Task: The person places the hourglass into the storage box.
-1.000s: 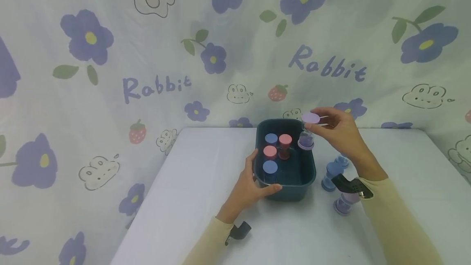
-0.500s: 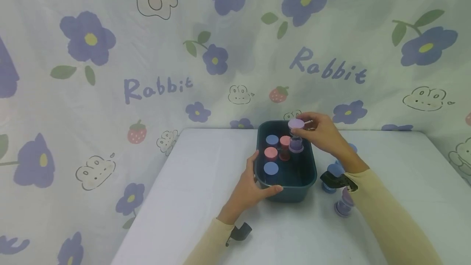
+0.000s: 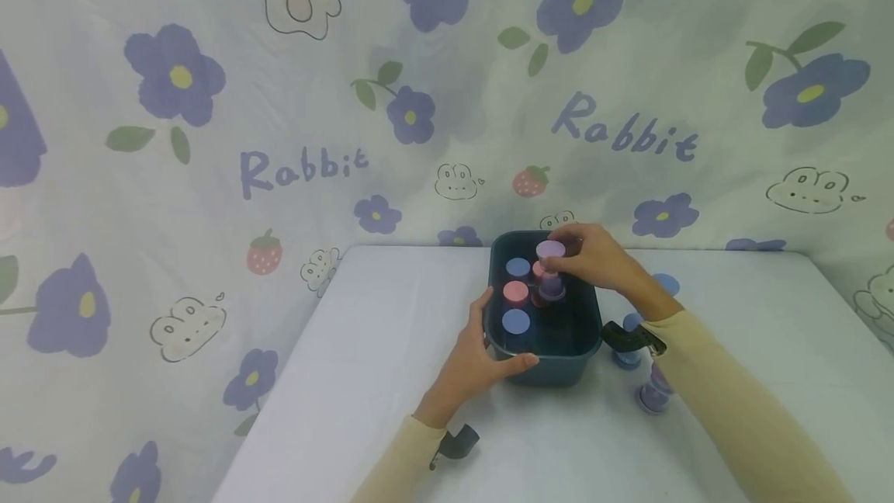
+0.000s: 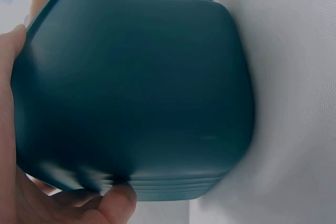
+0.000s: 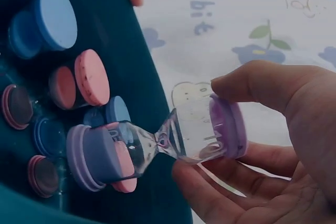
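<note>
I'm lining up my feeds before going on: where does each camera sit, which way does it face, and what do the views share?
Head: worn on the head, looks forward and down at the table; both sleeved arms show, the left hand gripping the teal bin and the right hand holding the purple sand timer inside the bin.
Left wrist: close to the bin's outer wall; only the thumb and palm edge show.
Right wrist: looks past its fingers pinching the timer, down into the bin.
Shared: all three show the bin; head and right wrist share the timer.
</note>
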The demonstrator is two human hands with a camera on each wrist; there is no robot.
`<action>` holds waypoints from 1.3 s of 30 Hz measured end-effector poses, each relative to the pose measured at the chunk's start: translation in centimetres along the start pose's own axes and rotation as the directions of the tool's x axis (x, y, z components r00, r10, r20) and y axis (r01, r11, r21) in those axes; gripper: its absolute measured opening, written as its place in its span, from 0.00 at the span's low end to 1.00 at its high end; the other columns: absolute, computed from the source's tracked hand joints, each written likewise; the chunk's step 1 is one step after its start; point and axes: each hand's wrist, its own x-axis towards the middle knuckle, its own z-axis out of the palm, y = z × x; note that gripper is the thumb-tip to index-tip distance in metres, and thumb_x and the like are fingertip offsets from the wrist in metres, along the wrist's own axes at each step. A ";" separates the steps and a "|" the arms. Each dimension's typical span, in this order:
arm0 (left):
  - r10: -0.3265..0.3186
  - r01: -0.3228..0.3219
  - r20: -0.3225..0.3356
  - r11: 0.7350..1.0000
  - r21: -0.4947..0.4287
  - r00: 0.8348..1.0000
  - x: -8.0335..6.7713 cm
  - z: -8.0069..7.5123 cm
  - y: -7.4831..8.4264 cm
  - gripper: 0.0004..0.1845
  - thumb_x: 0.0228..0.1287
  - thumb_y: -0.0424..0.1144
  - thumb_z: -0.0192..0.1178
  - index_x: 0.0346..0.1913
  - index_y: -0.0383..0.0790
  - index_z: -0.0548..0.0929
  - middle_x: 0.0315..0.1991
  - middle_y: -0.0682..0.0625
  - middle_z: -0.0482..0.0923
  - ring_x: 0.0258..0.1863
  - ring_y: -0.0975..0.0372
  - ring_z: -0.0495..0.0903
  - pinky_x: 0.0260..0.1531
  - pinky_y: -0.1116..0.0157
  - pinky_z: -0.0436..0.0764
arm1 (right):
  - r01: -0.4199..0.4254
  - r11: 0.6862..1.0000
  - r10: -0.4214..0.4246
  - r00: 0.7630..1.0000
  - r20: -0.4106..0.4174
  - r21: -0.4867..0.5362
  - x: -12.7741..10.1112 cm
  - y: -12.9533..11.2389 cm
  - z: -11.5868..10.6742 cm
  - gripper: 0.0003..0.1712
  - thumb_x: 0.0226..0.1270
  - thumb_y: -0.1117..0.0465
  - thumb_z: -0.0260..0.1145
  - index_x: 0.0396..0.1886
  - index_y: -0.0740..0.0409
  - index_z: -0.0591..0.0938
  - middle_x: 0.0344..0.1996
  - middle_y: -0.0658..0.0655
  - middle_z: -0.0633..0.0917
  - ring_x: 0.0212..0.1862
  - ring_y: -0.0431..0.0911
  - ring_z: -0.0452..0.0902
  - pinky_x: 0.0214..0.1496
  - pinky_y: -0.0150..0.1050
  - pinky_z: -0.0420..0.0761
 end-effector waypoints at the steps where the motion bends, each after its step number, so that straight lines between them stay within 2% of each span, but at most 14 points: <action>1: 0.002 -0.002 0.001 1.000 -0.004 1.000 0.0 0.0 0.0 0.63 0.50 0.69 0.75 0.82 0.65 0.44 0.82 0.54 0.56 0.79 0.54 0.64 0.74 0.39 0.69 | 0.002 1.000 -0.002 1.000 0.005 -0.008 0.1 -0.1 0.0 0.33 0.66 0.55 0.74 0.67 0.64 0.77 0.60 0.68 0.83 0.58 0.63 0.83 0.58 0.59 0.87; 8: 0.009 -0.009 0.000 1.000 0.001 1.000 0.0 0.0 0.0 0.63 0.50 0.70 0.74 0.82 0.65 0.44 0.82 0.53 0.57 0.78 0.54 0.65 0.74 0.39 0.69 | 0.029 0.998 -0.026 0.998 0.051 -0.053 0.7 -0.2 0.0 0.32 0.64 0.55 0.75 0.63 0.69 0.79 0.54 0.69 0.86 0.51 0.59 0.84 0.55 0.55 0.89; 15: 0.017 -0.017 -0.008 1.000 0.012 1.000 0.0 0.0 -0.2 0.63 0.50 0.69 0.74 0.82 0.64 0.45 0.82 0.53 0.57 0.78 0.54 0.65 0.74 0.39 0.69 | 0.038 0.994 -0.027 0.994 0.108 -0.106 1.2 0.1 0.6 0.28 0.63 0.56 0.75 0.58 0.68 0.83 0.51 0.68 0.87 0.47 0.55 0.85 0.55 0.53 0.89; 21: 0.017 -0.017 -0.013 1.000 0.012 1.000 0.0 0.0 -0.3 0.63 0.50 0.69 0.75 0.82 0.64 0.45 0.83 0.52 0.57 0.78 0.53 0.65 0.73 0.39 0.69 | 0.055 0.986 -0.032 0.988 0.149 -0.158 1.4 0.1 1.1 0.26 0.60 0.57 0.76 0.54 0.68 0.85 0.47 0.66 0.89 0.42 0.53 0.85 0.52 0.51 0.91; 39: 0.005 -0.004 -0.018 1.000 0.027 1.000 -0.1 0.0 -0.1 0.63 0.50 0.70 0.74 0.82 0.65 0.45 0.83 0.54 0.56 0.79 0.54 0.64 0.73 0.38 0.69 | 0.033 0.974 0.024 0.968 0.249 -0.223 1.8 -0.1 1.4 0.24 0.58 0.59 0.78 0.52 0.67 0.86 0.42 0.62 0.90 0.39 0.49 0.86 0.52 0.50 0.91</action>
